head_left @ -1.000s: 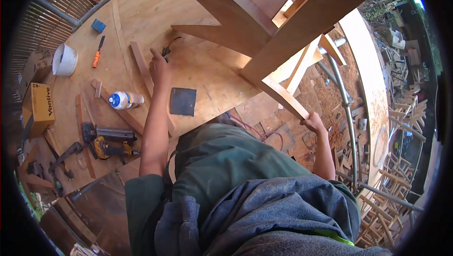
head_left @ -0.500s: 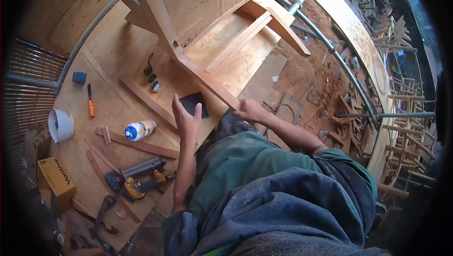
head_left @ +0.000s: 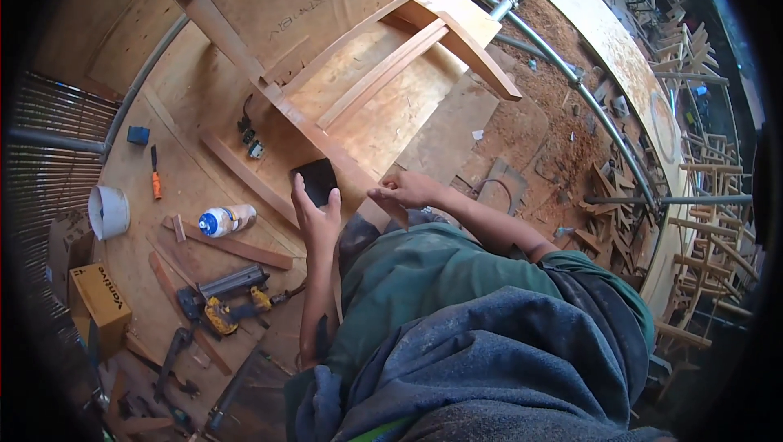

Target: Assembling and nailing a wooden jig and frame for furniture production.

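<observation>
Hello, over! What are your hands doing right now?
Left hand open, reaching onto dark sanding sheet. Right hand resting on wooden chair frame rail. Nothing between them.

left hand [head_left: 316, 215] flat, fingers spread forward; right hand [head_left: 405, 190] curled, fingertips down

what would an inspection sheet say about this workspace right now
surface: plywood floor, dusty, sawdust at right
job's things: wooden chair frame lying over the floor; dark sanding sheet beside its rail
clutter: bottle, nail gun, orange tool, white tub, yellow box, wood strips
grippers: left hand at the sheet, fingers flat; right hand on the rail
cables: nothing seen
surroundings: metal pipe, stacked wooden parts at right
</observation>
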The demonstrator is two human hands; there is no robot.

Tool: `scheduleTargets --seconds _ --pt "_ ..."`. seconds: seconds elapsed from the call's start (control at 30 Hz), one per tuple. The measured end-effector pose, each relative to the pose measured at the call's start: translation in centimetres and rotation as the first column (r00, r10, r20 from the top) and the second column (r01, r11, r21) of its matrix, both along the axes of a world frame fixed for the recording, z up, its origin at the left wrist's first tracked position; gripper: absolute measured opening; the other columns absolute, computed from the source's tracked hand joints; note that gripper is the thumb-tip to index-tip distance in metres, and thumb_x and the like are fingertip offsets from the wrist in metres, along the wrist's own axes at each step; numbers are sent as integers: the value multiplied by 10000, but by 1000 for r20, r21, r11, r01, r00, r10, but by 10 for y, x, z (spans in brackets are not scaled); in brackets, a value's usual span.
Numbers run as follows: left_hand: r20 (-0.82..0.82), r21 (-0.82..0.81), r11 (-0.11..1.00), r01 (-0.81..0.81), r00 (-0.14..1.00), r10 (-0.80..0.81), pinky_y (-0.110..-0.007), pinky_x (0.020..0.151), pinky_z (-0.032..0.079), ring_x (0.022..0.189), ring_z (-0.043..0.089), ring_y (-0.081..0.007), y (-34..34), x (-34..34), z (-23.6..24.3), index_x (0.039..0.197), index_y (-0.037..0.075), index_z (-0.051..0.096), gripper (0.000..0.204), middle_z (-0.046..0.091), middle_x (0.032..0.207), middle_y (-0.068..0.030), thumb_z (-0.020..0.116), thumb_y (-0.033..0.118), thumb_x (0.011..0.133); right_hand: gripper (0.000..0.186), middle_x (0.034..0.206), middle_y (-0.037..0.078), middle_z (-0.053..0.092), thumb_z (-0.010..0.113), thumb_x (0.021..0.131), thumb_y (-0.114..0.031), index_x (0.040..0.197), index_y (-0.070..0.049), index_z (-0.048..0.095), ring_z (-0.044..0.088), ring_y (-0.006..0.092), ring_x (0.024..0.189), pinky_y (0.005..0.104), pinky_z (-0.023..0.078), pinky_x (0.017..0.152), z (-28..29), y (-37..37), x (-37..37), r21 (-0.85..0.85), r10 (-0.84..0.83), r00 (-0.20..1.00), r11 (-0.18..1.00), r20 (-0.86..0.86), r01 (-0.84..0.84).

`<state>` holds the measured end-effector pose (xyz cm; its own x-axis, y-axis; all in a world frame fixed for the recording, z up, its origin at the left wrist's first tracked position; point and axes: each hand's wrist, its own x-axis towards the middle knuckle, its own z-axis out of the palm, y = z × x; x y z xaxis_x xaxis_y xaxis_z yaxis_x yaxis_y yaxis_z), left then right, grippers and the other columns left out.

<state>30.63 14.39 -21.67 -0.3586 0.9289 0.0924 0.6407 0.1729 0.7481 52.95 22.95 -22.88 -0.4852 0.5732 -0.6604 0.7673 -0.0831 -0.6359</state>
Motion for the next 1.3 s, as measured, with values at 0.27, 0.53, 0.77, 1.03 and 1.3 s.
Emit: scheduleTargets --seconds 0.27,0.53,0.77,1.03,1.3 --pt "132 -60 986 -156 978 162 -443 1096 383 1289 476 -365 3 69 4 1448 -16 305 710 420 1421 -264 697 179 889 370 806 175 683 572 955 -358 936 -6 682 674 282 771 399 515 702 -1 33 92 34 -91 979 995 -180 99" --pt "266 -111 946 -306 908 325 -433 1045 432 1317 452 -336 -4 126 8 1484 -12 207 787 330 1475 -266 699 141 888 332 777 132 671 594 938 -223 1204 -27 624 654 223 715 357 518 690 -9 59 101 -6 -68 875 997 -480 74" --pt "96 -145 926 -348 927 363 -465 1051 425 1301 461 -390 -45 146 28 1505 21 193 856 351 1461 -287 732 204 865 565 878 222 686 581 932 -346 1407 -68 455 665 373 808 444 521 747 27 92 -8 238 240 780 964 -578 -121" --pt "120 -192 863 -467 862 493 -456 1012 460 1280 477 -397 -92 154 36 1506 29 189 856 383 1445 -276 726 212 866 794 891 250 688 540 925 -523 1526 -86 260 656 427 886 468 511 823 7 81 -54 352 356 808 915 -470 -197" --pt "162 -122 808 -577 791 590 -428 966 494 1188 551 -366 -126 132 36 1483 -2 238 796 457 1378 -268 708 168 863 501 809 184 673 656 893 -284 1308 -12 590 620 161 722 305 507 728 -7 61 -76 60 152 771 987 -618 -147"
